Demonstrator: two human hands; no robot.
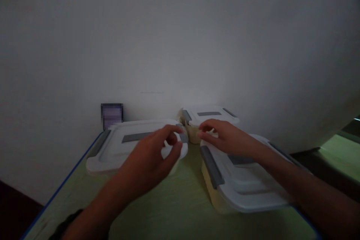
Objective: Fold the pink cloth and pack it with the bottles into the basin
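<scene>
My left hand (156, 157) is held over the right part of a white-lidded storage box (112, 155), thumb and forefinger curved and apart, with nothing seen between them. Whether it touches the lid's grey side latch (183, 135) I cannot tell. Above the far left corner of a second white-lidded box (247, 191) is my right hand (221, 135). Its fingers are bent, a small gap shows between thumb and forefinger, and no object is visible in it. Behind it sits a third such box (194, 135); my fingers hide part of its front.
The boxes stand on a green table (165, 206) with blue edging, pushed up to a pale wall (180, 45). At the back left a dark-framed, blurred-out item (112, 114) leans near the wall. Another green surface (341, 157) lies off to the right.
</scene>
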